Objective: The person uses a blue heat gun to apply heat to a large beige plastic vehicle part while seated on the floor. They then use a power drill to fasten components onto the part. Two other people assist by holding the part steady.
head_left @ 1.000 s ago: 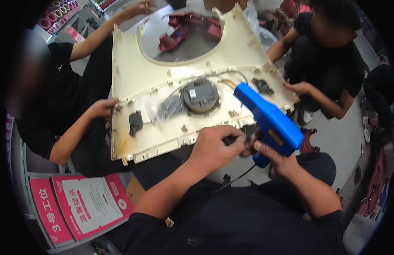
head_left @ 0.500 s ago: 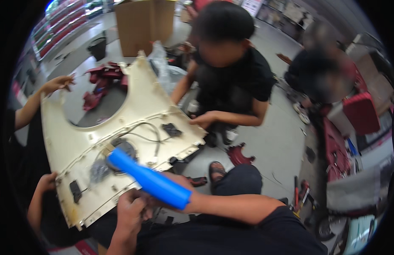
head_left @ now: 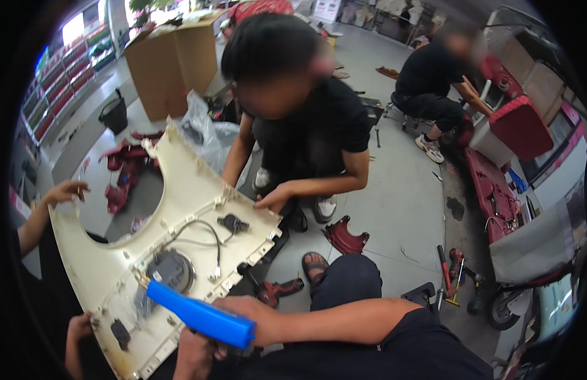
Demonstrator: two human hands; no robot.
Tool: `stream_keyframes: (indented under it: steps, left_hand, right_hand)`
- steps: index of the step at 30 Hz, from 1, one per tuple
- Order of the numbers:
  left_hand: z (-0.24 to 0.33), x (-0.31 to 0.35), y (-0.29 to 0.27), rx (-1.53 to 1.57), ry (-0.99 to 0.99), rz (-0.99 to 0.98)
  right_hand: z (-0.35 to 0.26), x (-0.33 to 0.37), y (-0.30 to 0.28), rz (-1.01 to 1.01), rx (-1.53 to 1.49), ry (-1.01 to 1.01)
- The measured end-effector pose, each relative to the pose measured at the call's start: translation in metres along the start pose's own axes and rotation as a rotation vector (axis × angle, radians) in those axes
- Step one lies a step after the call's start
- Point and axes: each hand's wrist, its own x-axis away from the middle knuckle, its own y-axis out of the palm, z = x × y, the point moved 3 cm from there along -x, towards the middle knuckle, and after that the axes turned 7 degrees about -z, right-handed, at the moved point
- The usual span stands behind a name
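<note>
My right hand grips a blue tool with a long tapering body and thin metal prongs. Its tip hovers over or touches a cream plastic panel, beside a round black speaker-like part; I cannot tell which. Close under the tool's rear end, my left hand has its fingers curled closed; what they hold is hidden. A cable and small black modules are fixed to the panel. A person's hands at the left and a squatting person's hand hold its edges.
A red-and-black cordless drill and a dark red broken piece lie on the floor. Hand tools lie at the right. Another person sits by red vehicle parts. Back left stand a cardboard box and a black bucket.
The view has shifted, so the panel and squatting person now appear farther left. My hands and the blue tool sit lower and farther left in the picture. Both hands stay closed.
</note>
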Motion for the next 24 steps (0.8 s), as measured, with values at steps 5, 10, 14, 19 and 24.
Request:
stream_keyframes:
  steps: [5,10,14,19,24]
  left_hand:
    - [-0.017,0.009,-0.012,0.055,-0.040,0.024]
    - [-0.034,0.009,0.003,-0.230,0.519,0.108]
    - [-0.052,0.011,-0.007,-0.651,0.871,0.331]
    - [-0.038,0.003,0.004,-0.667,0.985,0.452]
    - [-0.001,-0.009,0.026,-0.848,1.176,0.487]
  right_hand:
    - [-0.009,-0.001,-0.002,0.038,-0.033,-0.020]
    - [0.011,0.008,0.008,0.169,-0.402,0.072]
    - [0.046,0.007,0.023,0.187,-0.315,0.114]
    - [0.042,0.002,0.027,0.313,-0.645,0.165]
    - [0.026,0.003,0.006,0.341,-0.850,0.266]
